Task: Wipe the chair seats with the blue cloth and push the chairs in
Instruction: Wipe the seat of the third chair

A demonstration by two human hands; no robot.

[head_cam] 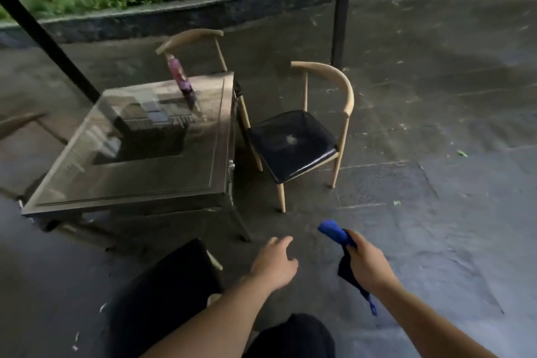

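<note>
Beside one table (162, 183), two chairs (293, 142); right hand (366, 263) grips one blue cloth (334, 232).

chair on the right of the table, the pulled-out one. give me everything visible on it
The chair has a light wood-look frame: a curved backrest rail sweeping into arms, and slim splayed legs. Its black, glossy seat carries a pale smudge near the middle. It stands upright on the paved floor, pulled out and angled at the table's right side, close to that edge; contact is unclear. Neither hand touches it.
</note>
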